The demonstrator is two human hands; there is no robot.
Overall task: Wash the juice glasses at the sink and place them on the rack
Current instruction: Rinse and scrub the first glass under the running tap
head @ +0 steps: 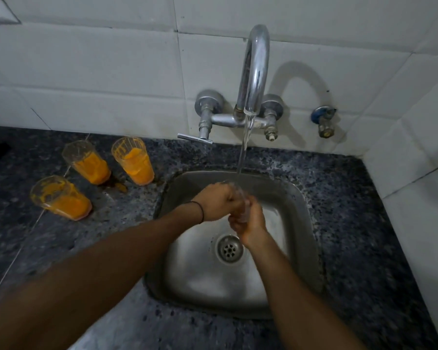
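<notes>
While water [243,150] runs in, both hands grip the clear glass [241,198]: left hand [218,202] curled round its upper part, right hand [250,224] wrapped round the base. Its long axis stands roughly upright, mouth up. The dirty glasses [134,162] sit well out beyond the left hand.

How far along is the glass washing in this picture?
Done: no clean glass set aside in view. In hand: left hand and right hand hold one clear glass under the running tap, over the sink. Left: three dirty glasses, orange-smeared, on the counter.

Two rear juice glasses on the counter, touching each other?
Apart. Head view shows dark counter between the left rear glass and the right rear glass, top to base.
</notes>
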